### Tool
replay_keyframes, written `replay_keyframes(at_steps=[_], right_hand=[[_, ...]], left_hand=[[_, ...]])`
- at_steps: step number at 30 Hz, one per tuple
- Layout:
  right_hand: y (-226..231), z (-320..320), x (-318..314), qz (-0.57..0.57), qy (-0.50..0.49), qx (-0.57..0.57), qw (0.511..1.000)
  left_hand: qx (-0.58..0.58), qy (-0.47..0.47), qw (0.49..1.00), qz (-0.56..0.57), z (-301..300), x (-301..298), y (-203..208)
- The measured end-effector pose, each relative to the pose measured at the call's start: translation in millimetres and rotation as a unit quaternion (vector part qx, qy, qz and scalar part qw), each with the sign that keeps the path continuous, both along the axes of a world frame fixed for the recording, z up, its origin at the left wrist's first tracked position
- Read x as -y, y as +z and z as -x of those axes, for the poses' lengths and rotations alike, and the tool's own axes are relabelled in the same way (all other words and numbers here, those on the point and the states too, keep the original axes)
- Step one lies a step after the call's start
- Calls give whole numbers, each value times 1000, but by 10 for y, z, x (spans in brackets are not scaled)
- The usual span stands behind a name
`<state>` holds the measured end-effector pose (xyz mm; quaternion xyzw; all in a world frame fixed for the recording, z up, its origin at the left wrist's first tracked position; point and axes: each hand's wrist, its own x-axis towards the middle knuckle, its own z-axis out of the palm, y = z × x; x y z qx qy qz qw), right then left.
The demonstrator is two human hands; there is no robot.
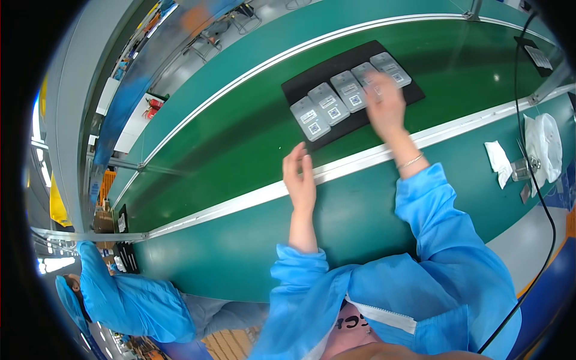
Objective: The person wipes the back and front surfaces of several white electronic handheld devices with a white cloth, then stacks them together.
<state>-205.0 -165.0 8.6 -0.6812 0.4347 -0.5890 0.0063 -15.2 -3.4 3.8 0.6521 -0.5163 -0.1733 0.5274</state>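
Observation:
Several flat grey rectangular cases [329,103] with white labels lie in a slanting row on a black mat [375,53]. The mat rests on the green conveyor belt [240,129]. My right hand [386,103] reaches over the belt and covers part of the fourth case from the left. Its fingers are smeared by motion, so whether it grips that case is unclear. At the belt's near rail, my left hand [300,174] is raised just below the leftmost case, with thumb and fingers apart and nothing in them.
A white metal rail [252,203] separates the belt from the green worktop [354,222]. To the right are a white plastic bag [545,144], a clear cup [521,170] and a hanging black cable [543,201]. Another black mat lies far right. A co-worker [135,303] in blue stands at left.

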Motion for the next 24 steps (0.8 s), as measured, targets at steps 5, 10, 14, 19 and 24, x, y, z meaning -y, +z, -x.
replay_keyframes(at_steps=[5, 10, 14, 19, 24], right_hand=[[-527, 1114, 548, -189, -287, -205, 917], [-390, 843, 377, -221, -134, -222, 940], [-386, 891, 385, -285, -89, -1, 954], [-227, 966, -63, -449, 104, 26, 887], [-158, 1155, -1219, -406, 192, 19, 894]], left_hand=[[167, 66, 977, -118, -27, 147, -83], [329, 69, 919, -208, 82, 221, -124], [325, 76, 928, -167, 32, 225, -146], [-146, 48, 988, 23, -197, -10, -203], [-121, 127, 983, 61, -238, -552, -295]])
